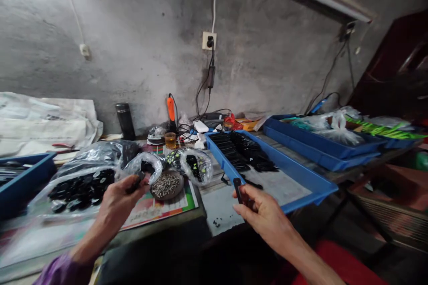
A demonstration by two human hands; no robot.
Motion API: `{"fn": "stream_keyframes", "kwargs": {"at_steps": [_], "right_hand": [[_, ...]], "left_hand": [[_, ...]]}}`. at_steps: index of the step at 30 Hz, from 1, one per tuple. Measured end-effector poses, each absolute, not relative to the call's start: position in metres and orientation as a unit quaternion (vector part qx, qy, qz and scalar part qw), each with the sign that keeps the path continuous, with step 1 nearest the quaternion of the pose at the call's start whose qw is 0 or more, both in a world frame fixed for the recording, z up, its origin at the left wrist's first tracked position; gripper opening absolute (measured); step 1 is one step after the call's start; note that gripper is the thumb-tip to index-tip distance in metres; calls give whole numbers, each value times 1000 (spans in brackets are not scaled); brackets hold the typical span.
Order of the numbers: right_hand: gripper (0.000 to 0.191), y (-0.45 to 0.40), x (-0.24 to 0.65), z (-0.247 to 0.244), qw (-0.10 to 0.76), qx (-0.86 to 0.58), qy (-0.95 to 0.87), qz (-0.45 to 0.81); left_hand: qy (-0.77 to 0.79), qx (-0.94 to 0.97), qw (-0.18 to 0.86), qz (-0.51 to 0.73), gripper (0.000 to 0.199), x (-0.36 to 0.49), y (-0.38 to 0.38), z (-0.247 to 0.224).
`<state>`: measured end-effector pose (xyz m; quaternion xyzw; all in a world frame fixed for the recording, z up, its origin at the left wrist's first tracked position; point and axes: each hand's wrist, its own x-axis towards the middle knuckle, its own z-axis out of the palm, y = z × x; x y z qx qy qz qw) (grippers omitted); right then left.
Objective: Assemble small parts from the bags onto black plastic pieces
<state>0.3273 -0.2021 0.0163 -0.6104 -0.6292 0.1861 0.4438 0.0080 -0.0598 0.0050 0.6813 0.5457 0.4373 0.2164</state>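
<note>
My left hand point(121, 199) is closed in a pinch on a small black part point(136, 181), blurred and partly hidden by the fingers. It is raised between a clear bag of black round pieces point(83, 189) and a bowl of small metal screws point(166, 185). My right hand point(262, 209) grips a narrow black plastic piece point(237, 188), held upright between thumb and fingers in front of a blue tray point(321, 189). Long black strips point(249, 149) lie in rows inside that tray. Two opened clear bags, one with black parts point(147, 164) and one with black and yellow-green parts point(197, 167), stand behind the bowl.
An orange-handled electric tool point(171, 107), a glass of amber liquid point(170, 140) and a black flask point(125, 121) stand along the wall. More blue trays point(321, 149) are stacked at right; another blue tray point(30, 182) is at far left. Cables hang from a socket point(209, 40).
</note>
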Motion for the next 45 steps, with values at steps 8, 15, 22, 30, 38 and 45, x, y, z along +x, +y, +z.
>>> {"fn": "stream_keyframes", "kwargs": {"at_steps": [8, 15, 22, 30, 38, 45], "right_hand": [[37, -219, 256, -13, 414, -524, -602, 438], [36, -222, 221, -27, 421, -462, -593, 508], [26, -228, 195, -38, 382, -474, -578, 544], [9, -235, 175, -36, 366, -443, -596, 561], [15, -238, 166, -39, 366, -453, -615, 532], [19, -239, 164, -36, 365, -452, -616, 533]], "left_hand": [[489, 574, 456, 473, 23, 21, -158, -4], [481, 473, 577, 460, 28, 14, -194, -15], [462, 431, 620, 466, 24, 7, -211, -26], [466, 420, 614, 480, 20, 6, -216, -24], [482, 444, 560, 507, 16, 8, -218, -19], [475, 455, 549, 516, 11, 5, -219, -24]]}}
